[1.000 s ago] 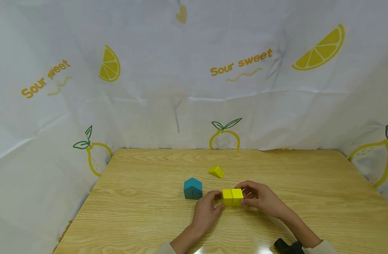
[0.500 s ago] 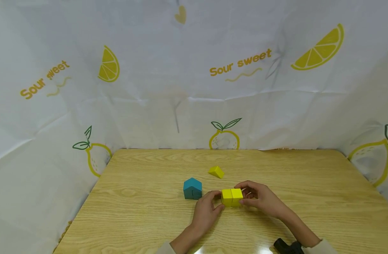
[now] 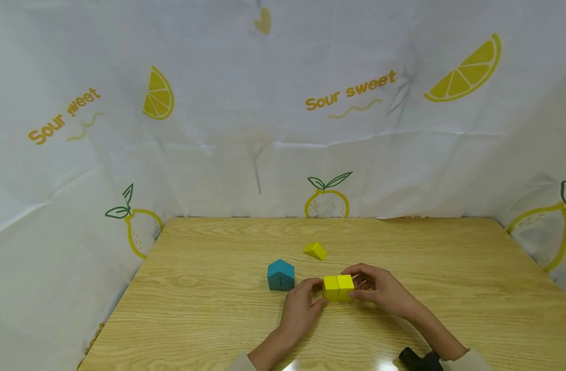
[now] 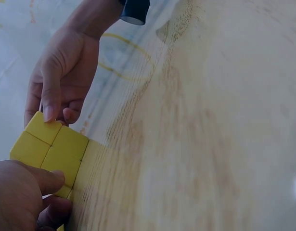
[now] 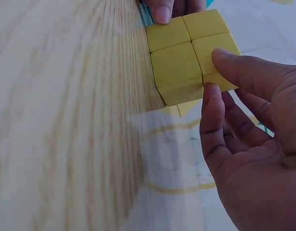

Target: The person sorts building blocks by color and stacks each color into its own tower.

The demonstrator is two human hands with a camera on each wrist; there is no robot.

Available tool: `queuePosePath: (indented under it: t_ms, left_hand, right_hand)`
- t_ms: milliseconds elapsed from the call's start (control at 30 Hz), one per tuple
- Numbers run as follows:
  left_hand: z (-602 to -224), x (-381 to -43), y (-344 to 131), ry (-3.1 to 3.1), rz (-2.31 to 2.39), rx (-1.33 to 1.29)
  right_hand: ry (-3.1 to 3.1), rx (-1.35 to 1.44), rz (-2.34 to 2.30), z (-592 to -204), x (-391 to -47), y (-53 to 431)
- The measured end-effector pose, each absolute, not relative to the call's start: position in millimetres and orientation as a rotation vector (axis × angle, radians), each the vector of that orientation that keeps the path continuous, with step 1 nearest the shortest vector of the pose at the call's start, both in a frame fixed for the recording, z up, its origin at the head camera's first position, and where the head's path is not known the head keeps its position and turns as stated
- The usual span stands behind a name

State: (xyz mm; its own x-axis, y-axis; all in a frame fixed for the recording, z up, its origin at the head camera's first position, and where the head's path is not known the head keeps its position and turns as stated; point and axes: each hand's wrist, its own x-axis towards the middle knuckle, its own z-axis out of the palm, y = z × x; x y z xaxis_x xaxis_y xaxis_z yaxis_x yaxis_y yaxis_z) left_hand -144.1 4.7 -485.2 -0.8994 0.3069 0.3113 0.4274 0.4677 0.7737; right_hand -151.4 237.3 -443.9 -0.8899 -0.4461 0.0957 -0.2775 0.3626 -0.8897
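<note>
Yellow blocks [image 3: 338, 288] sit on the wooden table between the two hands, pressed together in a two-by-two square with thin seams. My left hand [image 3: 298, 312] pinches their left side, its thumb at the near face. From the right, my right hand [image 3: 387, 293] grips the other side between thumb and fingers. The right wrist view shows the yellow blocks [image 5: 191, 53] closely, with the right thumb [image 5: 229, 60] lying over the upper right one. Fingertips of the left hand [image 5: 162, 13] touch the far edge there.
A blue house-shaped piece [image 3: 280, 275] stands just left of the left hand. Farther back lies a yellow triangular block [image 3: 316, 251]. A black cylindrical object [image 3: 419, 359] is by the right forearm. A lemon-print sheet [image 3: 236, 170] hangs behind the table [image 3: 194, 288].
</note>
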Motion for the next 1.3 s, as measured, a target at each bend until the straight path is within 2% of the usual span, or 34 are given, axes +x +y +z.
queuePosePath:
  t_ms: [667,1067,1300]
  left_hand:
    - [-483.7,-144.4,5.6,-2.577,-1.406,-0.655]
    - [-483.5,-145.0,4.6,-2.591,-1.401,-0.634]
    - [-484.0,-144.0,4.4,-2.6,-1.413,-0.635]
  right_hand:
    - [2.512,-0.73,-1.584,-442.3,-152.6,246.2]
    - [2.635,-0.513,-1.576,-446.6,-160.6,248.9]
    - [2.681,-0.491,-1.561,-448.9,-168.2,251.0]
